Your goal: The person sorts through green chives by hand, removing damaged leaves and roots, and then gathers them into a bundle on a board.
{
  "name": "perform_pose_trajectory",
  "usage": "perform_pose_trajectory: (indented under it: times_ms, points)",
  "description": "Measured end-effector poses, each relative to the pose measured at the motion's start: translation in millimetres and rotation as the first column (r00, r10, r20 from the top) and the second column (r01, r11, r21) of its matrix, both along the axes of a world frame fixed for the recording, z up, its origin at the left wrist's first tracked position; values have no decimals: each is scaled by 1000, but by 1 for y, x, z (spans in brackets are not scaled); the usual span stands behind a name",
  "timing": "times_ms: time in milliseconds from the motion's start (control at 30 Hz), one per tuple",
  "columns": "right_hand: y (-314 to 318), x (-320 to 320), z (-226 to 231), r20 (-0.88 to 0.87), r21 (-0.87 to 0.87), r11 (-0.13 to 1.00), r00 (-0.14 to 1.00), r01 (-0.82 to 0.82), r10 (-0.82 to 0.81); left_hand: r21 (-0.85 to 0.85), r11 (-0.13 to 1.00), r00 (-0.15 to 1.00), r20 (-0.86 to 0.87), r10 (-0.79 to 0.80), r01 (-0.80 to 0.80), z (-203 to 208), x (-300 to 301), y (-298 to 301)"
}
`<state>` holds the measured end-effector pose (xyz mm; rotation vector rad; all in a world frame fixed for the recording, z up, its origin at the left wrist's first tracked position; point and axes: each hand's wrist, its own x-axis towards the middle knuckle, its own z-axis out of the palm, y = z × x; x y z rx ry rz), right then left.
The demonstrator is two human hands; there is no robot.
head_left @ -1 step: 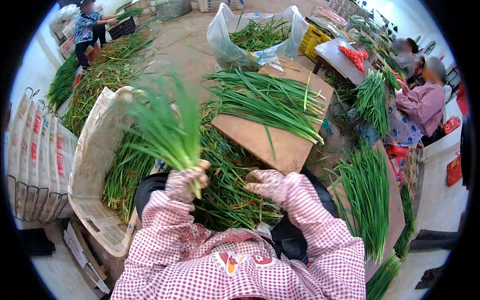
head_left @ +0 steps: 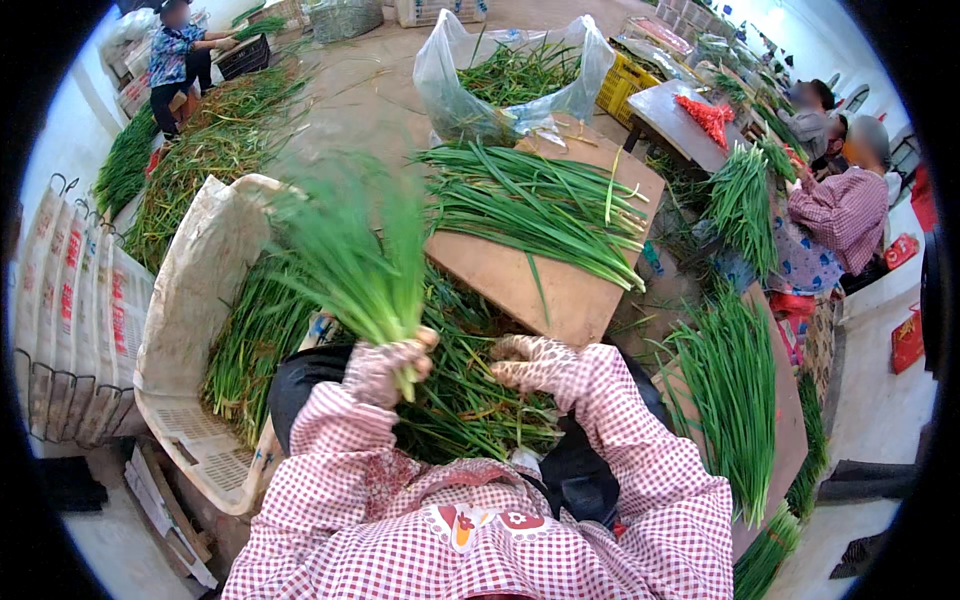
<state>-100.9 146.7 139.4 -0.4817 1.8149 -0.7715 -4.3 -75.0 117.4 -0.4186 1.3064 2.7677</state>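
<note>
My left hand [head_left: 387,372], in a patterned glove, is closed round the pale stem ends of a bunch of Chinese chives [head_left: 385,290]. The bunch stands upright, its leaf tips fanned out and blurred by motion. To the right, my gloved right hand [head_left: 527,362] is half curled, fingers apart, with nothing visible in it. It hovers over a heap of loose, partly yellowed leaves [head_left: 465,405] between my knees. Just beyond that hand, sorted chives [head_left: 540,210] lie across a brown board [head_left: 575,310], white ends to the right.
On my left stands a white plastic basket [head_left: 195,420] of chives. A clear bag [head_left: 450,85] of leaves sits past the board, near a yellow crate [head_left: 625,80]. More chives [head_left: 730,400] lie on a second board at right. Other people sit at far left and far right.
My left hand and its bunch of chives have shifted slightly right, toward my right hand. My right hand's fingers have curled a little more.
</note>
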Motion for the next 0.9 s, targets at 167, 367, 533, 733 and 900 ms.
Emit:
perform_pose_trajectory:
  times_ms: [167,367,533,733,900]
  points:
    - [-26,29,4,338,-232,794,812,561,-475,-636,623,886,393,-247,456,4,-33,68]
    - [-58,35,-67,530,-111,220,245,969,-812,-944,245,956,159,-248,221,-66,-9,71]
    - [-26,34,-62,797,-264,-155,124,952,-591,-977,-155,918,192,-347,146,17,17,95]
    - [9,16,-23,739,-506,-143,341,851,-581,-990,-103,873,134,-470,97,14,-1,102]
    - [25,-27,28,134,-865,97,413,492,-901,-917,385,824,-137,-550,104,-65,-94,113]
